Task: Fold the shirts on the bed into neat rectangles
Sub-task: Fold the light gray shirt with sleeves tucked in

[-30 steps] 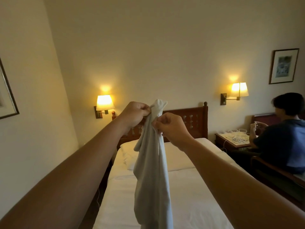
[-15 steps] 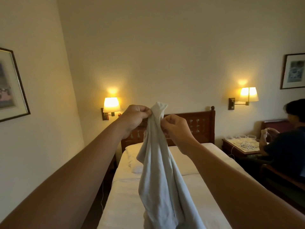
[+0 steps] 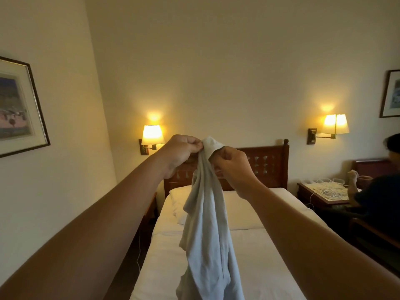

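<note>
Both forearms are bare from the bottom edge of the view up to the wrists, with no sleeve in sight. The left hand point(image 3: 180, 151) and the right hand point(image 3: 234, 167) are bare too: no gloves, and no watch, band or ring shows.

Shirt point(image 3: 205, 230): pale grey-white, soft fabric, unfolded. Hangs bunched in long vertical creases, lifted in the air above the bed point(image 3: 270, 263), its top end pinched at two close points. A short loop of hem or collar stands up at the top. Lower part widens and runs off the bottom edge.
</note>
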Available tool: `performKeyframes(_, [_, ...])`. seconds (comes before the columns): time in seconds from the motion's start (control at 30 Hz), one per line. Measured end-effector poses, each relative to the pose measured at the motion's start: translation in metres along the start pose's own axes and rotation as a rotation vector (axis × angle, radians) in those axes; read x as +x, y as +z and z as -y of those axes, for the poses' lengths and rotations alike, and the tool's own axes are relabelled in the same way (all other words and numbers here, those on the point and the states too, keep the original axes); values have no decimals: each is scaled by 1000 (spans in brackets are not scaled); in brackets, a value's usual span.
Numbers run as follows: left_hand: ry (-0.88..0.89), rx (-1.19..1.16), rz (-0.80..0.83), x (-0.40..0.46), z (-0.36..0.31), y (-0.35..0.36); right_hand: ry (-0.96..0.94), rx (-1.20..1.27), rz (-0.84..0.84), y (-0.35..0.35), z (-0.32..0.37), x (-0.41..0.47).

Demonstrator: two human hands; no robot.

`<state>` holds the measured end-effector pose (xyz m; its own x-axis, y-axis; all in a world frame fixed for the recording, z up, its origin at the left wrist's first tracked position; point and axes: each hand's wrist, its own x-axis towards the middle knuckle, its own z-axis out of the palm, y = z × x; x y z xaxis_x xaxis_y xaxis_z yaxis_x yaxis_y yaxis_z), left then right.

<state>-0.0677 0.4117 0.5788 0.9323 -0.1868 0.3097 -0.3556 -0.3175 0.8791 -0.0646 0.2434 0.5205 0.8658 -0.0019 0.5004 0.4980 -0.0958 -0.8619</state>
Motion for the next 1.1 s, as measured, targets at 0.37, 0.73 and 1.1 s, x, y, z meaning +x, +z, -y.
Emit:
performKeyframes(0.37, [13,43,-145,4,-2,-26,292,90,-189,-8,8,19])
performKeyframes(0.73, [-129,276,311,-27,27,0,-71,-455,158,-6,32,20])
performKeyframes(1.1, [-3,83,-49,-9,3,22,-113,-813,126,-40,-4,-9])
